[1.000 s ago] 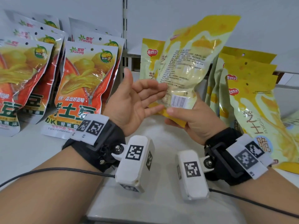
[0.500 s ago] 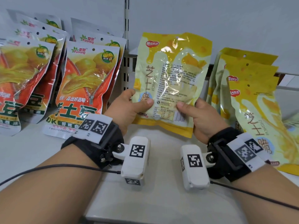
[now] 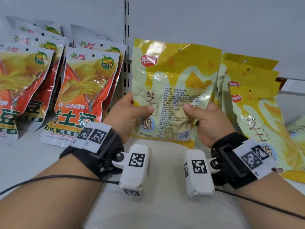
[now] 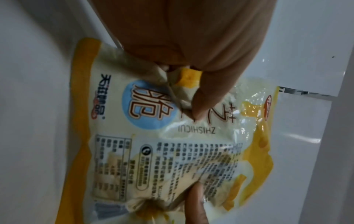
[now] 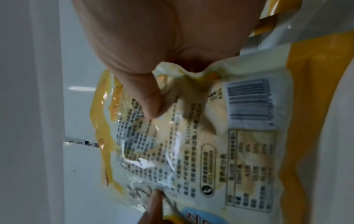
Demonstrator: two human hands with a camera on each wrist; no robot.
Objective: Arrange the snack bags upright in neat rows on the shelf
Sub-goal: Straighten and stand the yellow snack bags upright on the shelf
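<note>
I hold a yellow and cream snack bag (image 3: 173, 76) upright in front of me, printed back facing me, a little above the white shelf (image 3: 165, 204). My left hand (image 3: 132, 111) pinches its left side with the thumb on the face. My right hand (image 3: 200, 116) pinches its right side the same way. The left wrist view shows the bag (image 4: 172, 151) under my left thumb (image 4: 203, 97). In the right wrist view my right thumb (image 5: 145, 97) presses the bag (image 5: 210, 144). The fingers behind the bag are hidden.
Orange snack bags (image 3: 85, 90) stand leaning in rows at the left. Matching yellow bags (image 3: 257, 103) lean in a row at the right. A slotted upright (image 3: 126, 30) runs up the white back wall between them. Bare shelf lies under my wrists.
The bag was tilted and held by my right hand alone while the left hand was open. Both hands took its sides, turned it upright and square to me, and lowered it slightly.
</note>
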